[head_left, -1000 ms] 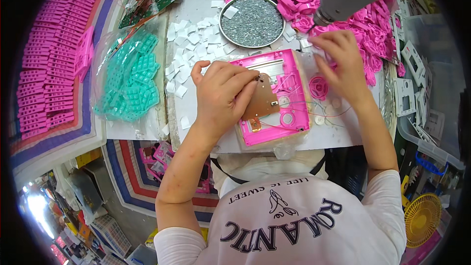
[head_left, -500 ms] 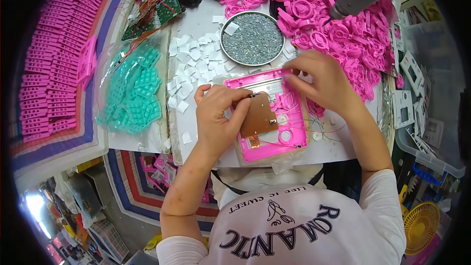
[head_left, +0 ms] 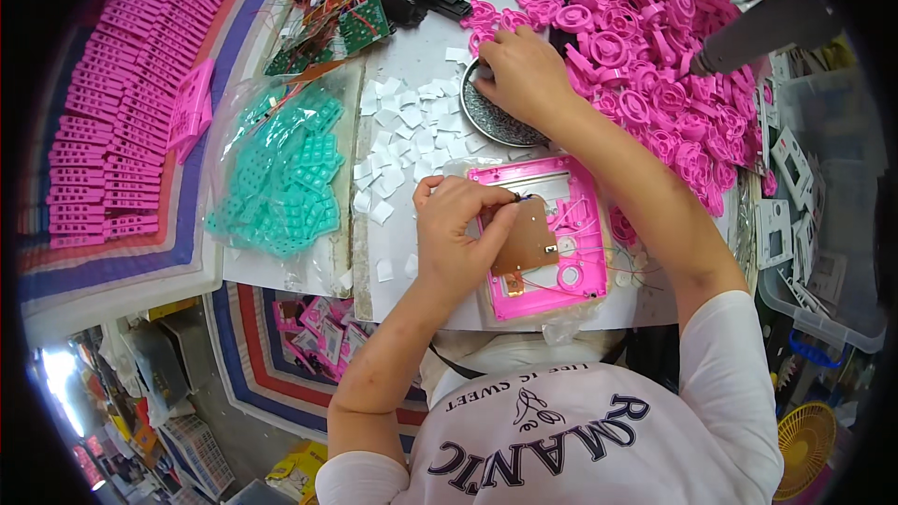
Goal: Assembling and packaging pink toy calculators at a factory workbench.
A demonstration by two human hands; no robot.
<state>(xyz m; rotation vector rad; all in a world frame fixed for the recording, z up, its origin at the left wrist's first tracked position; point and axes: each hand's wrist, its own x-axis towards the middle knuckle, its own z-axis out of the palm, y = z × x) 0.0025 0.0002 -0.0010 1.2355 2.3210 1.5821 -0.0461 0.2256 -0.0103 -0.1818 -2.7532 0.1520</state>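
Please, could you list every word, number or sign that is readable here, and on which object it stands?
White shirt: dark printed lettering, large and small; I leave its words uncopied.
Yellow item, lower left: any marks are too blurred to read.
Brown circuit board and pink casing: I can read no text on them.

Brightly lit tabletop [head_left: 412, 47], white glare [head_left: 61, 379] lower left, curved edges, black corners

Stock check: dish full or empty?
Dish not empty: metal bits cover what shows. Cannot tell if full; right hand hides the rest.
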